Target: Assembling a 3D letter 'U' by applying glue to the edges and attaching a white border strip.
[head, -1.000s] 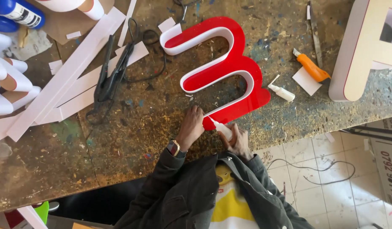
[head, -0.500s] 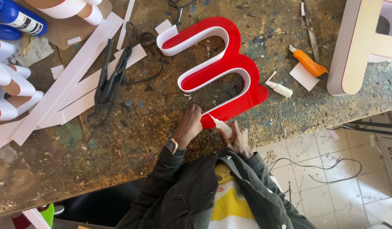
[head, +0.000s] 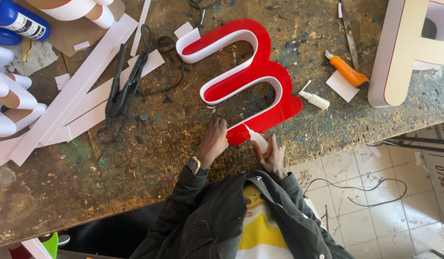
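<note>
Not much has moved since a second ago: both hands stay at the near end of the red sign letter (head: 246, 72) on the desk (head: 159, 144). Left hand (head: 213, 141) presses curled fingers against its white rim, fingertips hidden. Right hand (head: 272, 156) is wrapped around a small glue bottle (head: 256, 136), nozzle touching the letter.

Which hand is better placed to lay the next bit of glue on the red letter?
Right, probably. The right hand holds the small white glue bottle, nozzle at the red letter's lower end. The left hand rests against that end, holding no tool.
</note>
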